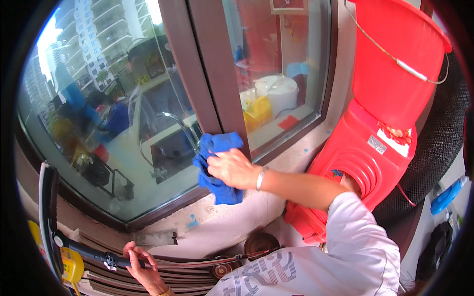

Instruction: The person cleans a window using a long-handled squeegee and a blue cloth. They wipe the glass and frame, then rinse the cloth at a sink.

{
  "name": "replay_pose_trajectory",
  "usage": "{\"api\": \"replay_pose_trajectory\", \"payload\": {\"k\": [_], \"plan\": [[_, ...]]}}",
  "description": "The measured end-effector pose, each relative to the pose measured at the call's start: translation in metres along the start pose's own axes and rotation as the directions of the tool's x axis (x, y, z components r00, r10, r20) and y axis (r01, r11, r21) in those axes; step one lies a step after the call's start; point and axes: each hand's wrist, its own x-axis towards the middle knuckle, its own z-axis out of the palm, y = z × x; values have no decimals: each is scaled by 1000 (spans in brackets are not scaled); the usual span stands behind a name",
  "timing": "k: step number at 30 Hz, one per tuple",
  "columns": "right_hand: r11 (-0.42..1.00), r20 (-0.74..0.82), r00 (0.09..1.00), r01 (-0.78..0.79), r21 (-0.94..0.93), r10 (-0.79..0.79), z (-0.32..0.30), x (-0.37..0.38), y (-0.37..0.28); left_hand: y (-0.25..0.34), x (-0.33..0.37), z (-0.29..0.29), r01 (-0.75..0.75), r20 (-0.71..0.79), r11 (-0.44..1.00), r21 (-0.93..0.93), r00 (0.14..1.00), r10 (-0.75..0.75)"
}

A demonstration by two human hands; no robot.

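Your white shirt (pixel 363 232) fills the lower right, its short sleeve ending above your outstretched right arm. You have your right hand (pixel 232 168) bunched on a blue cloth (pixel 222 195), fingers pressing into its folds, with a pale band (pixel 260 178) around that wrist. That cloth is at the foot of the brown window frame (pixel 210 74), over the lower end of its middle upright, and its bottom edge hangs in front of the pale ledge (pixel 266 190). Down at the lower left, your left hand (pixel 145 269) is curled around the end of a black handle (pixel 86 250), which runs leftward to a long, upright wiper head (pixel 48 212). Just beside that handle you have a yellow object (pixel 73 265). To your right, a red bucket (pixel 400 54) stands on a red plastic stand (pixel 355 148), near a blue bottle (pixel 448 196)
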Motion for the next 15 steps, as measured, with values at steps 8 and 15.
{"api": "replay_pose_trajectory", "payload": {"k": [8, 15], "plan": [[772, 468, 826, 509, -381, -314, -17, 19, 61, 3, -6, -2, 9, 58, 998, -66, 998, -5], [882, 498, 859, 322, -343, -120, -21, 21, 53, 0, 2, 10, 34, 58, 997, -68, 998, -30]]}}
